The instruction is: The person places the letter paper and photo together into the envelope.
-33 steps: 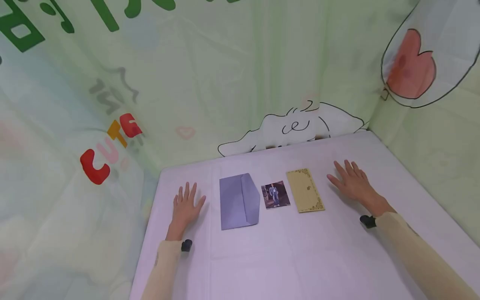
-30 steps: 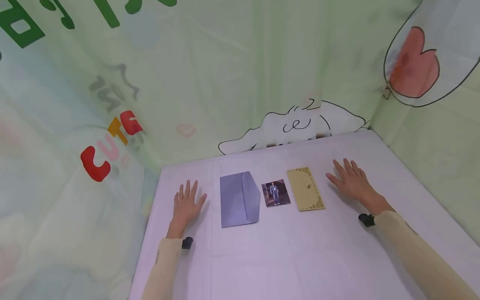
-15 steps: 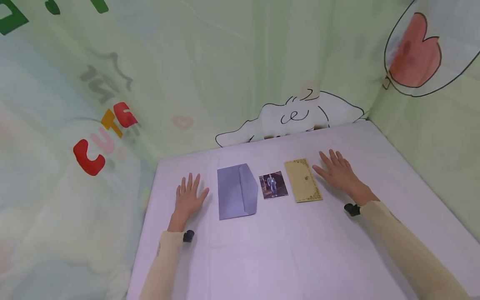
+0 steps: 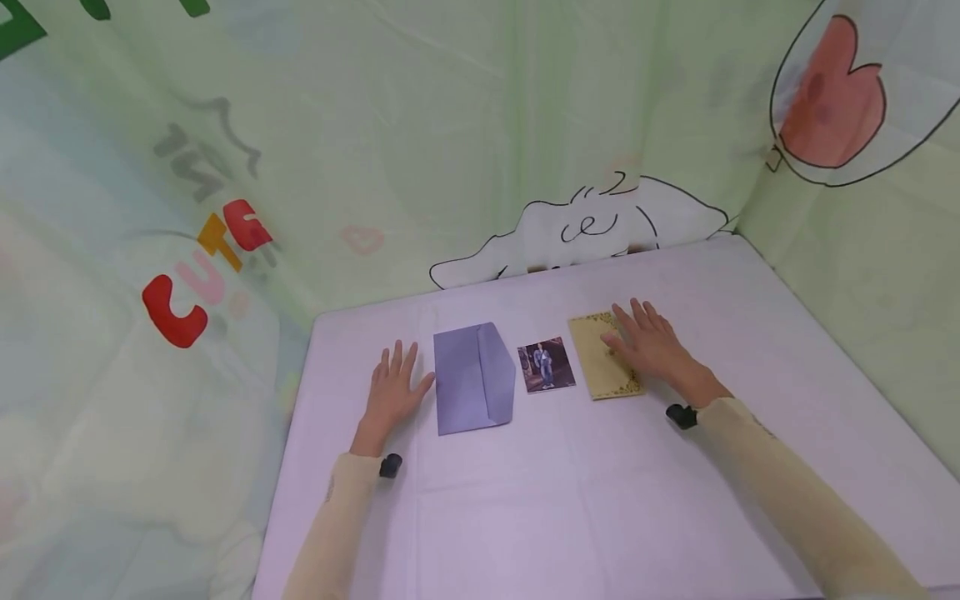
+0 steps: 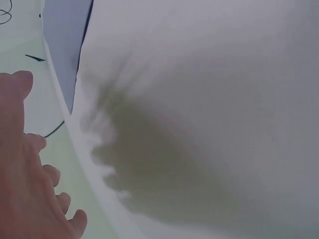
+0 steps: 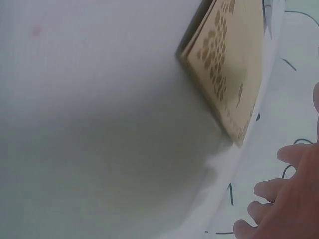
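A lavender envelope (image 4: 461,379) lies on the table with its pointed flap spread to the right. Beside it is a small square photo (image 4: 547,365) of a standing figure, and right of that a tan card (image 4: 596,358) with brown ornamental corners. My left hand (image 4: 393,393) hovers with spread fingers at the envelope's left edge, its thumb tip overlapping that edge in the head view. My right hand (image 4: 651,346) is over the card's right side, fingers extended and hiding part of it. In the right wrist view the card (image 6: 234,69) looks folded, with two layers at its edge. Both hands hold nothing.
A pale lilac cloth covers the table (image 4: 510,517). Printed curtains (image 4: 420,150) hang along its back, left and right sides. A small black device (image 4: 682,416) sits at the right wrist, another black device (image 4: 390,465) at the left.
My right hand has moved left from the bare cloth to over the tan card. My left hand has shifted right, closer to the envelope. The head view has tilted slightly down.
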The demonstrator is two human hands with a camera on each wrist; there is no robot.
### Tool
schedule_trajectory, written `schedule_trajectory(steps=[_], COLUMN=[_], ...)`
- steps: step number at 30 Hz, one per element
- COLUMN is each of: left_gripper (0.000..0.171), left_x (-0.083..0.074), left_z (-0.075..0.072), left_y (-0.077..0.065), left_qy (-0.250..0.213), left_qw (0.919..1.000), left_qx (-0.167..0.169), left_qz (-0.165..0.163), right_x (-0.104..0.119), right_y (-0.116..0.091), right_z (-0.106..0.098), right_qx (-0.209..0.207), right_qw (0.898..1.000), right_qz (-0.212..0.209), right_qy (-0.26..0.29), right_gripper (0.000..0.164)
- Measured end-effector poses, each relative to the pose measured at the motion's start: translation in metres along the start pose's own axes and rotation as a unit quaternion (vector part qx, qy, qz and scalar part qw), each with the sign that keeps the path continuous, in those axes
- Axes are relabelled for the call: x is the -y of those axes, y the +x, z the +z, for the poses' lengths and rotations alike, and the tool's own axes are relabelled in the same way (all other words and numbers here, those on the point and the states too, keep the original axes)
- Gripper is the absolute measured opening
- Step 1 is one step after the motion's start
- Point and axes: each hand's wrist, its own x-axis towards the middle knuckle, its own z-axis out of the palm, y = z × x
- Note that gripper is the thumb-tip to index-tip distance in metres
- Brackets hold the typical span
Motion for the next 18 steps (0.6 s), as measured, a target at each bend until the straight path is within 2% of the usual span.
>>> schedule_trajectory(steps=[6,13,18], left_gripper=[0.078,0.078,0.079], left_x=[-0.014,-0.028,-0.038], left_z=[0.000,0.005,0.009], left_y=[0.004,0.011,0.015], left_qy=[0.018,0.031,0.039], left_qw=[0.9996,0.9984,0.9974], left_qx=[0.001,0.003,0.007], left_qz=[0.022,0.047,0.060], right_x=[0.014,0.037,0.054], right_y=[0.005,0.007,0.010], right_z=[0.010,0.014,0.018], right_qx=[-0.003,-0.012,-0.003], right_qw=[1.000,0.999,0.999], right_qz=[-0.009,-0.041,-0.050], right_qy=[-0.006,0.002,0.000], right_gripper=[0.087,0.080,0.079])
